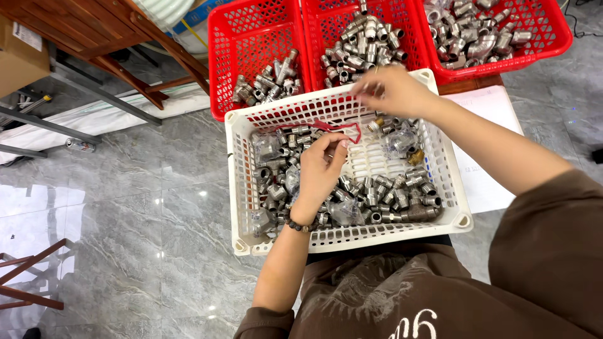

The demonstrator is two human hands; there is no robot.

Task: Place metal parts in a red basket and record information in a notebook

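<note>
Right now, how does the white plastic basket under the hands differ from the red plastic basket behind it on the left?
The white plastic basket is nearer and larger in view; the red plastic basket sits behind it. The white one also holds clear bags among its fittings; the red one shows loose metal fittings only. Both have perforated walls.

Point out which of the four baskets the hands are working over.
The white basket, nearest the person. Both the left hand and the right hand are over it; the three other baskets behind it are red and untouched.
</note>
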